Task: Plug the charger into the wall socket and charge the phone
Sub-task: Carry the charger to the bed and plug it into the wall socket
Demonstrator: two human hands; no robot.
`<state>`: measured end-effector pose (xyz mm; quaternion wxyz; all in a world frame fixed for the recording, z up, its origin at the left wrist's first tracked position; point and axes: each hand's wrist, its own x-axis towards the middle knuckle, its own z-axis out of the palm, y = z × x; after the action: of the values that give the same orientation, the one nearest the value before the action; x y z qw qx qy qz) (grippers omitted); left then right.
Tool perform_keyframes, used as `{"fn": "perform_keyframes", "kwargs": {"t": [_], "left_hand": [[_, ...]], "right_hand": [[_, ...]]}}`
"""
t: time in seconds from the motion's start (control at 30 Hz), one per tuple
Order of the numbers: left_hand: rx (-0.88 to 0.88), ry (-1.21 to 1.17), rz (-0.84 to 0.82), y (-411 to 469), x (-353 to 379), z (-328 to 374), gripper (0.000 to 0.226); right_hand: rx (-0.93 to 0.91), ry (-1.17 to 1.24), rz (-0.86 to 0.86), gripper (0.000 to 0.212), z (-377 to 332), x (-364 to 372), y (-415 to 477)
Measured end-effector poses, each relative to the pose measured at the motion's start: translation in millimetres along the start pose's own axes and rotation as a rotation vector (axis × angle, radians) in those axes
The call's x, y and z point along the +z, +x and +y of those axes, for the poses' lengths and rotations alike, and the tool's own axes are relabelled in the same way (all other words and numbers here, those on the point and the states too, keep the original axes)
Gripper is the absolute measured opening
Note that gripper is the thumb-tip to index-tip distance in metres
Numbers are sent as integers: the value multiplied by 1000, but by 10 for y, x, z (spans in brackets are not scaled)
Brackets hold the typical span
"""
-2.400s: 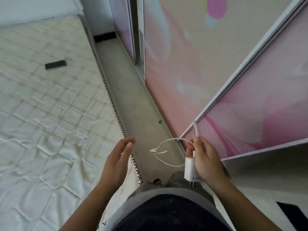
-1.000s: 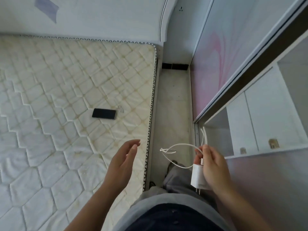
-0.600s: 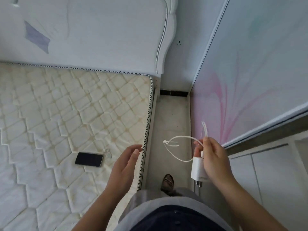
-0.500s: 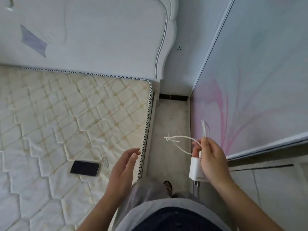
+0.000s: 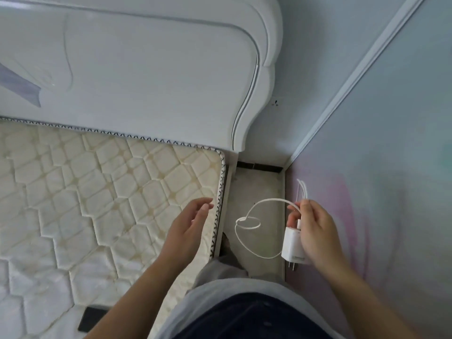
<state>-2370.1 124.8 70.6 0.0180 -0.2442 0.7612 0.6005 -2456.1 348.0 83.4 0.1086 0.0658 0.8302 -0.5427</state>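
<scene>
My right hand grips a white charger with its prongs pointing down, together with its white cable, which hangs in loops to the left. My left hand is open and empty, held over the mattress edge. The wall socket is a small white plate on the far wall, just right of the headboard, well ahead of both hands. The black phone lies flat on the mattress at the bottom left, partly hidden behind my left forearm.
A bare quilted mattress fills the left, with a white headboard behind it. A narrow strip of floor runs between the bed and a pink-patterned wardrobe door on the right. My foot shows on that strip.
The view has swung up and forward along the gap: headboard and socket now sit closer, and the phone has slid to the bottom edge. The cable loops have swung; both hands keep their pose.
</scene>
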Motion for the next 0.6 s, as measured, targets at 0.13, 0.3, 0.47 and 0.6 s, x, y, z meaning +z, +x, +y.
{"fn": "perform_keyframes", "kwargs": {"t": [0.13,0.3,0.47,0.6], "left_hand": [[39,28,-36,780,-163,355,30],[28,18,-29,1371,-207,518,32],[-83,0,59,1729,-134,290,22],[-177,-43,105,1975,-28,65,19]], "right_hand": [[-15,18,21,36,-341,235,628],[14,27,-41,32,-486,501,1184],[62,-10,-136,31,-411,874,1731],[124,-4,-158,32,-252,1214,2169]]}}
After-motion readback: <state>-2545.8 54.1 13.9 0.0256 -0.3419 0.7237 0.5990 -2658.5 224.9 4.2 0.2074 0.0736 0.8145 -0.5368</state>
